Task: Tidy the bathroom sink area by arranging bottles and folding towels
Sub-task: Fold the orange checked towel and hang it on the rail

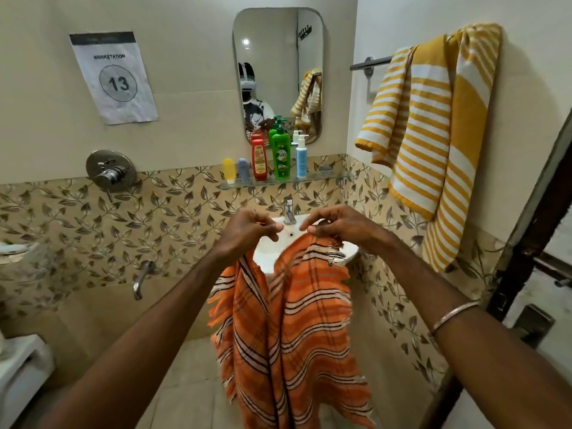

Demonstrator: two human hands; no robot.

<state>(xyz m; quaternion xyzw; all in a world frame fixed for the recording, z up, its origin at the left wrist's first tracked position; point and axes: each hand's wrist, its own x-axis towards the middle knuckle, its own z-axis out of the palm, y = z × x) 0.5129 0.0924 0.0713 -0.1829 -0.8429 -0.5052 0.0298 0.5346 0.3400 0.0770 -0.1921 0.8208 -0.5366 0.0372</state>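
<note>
My left hand (247,232) and right hand (339,226) pinch the fringed orange striped cotton towel (291,329) by its top edge; it hangs at frame centre.

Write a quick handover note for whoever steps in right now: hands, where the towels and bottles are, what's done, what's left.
Left hand and right hand: each pinches a top corner of the orange striped towel, which hangs unfolded in front of the sink.
Yellow striped towel: draped loosely over the wall rail.
Bottles: five standing in a row on the glass shelf.
Done: bottles look arranged.
Left: fold the orange towel; the yellow one probably needs straightening.
</note>
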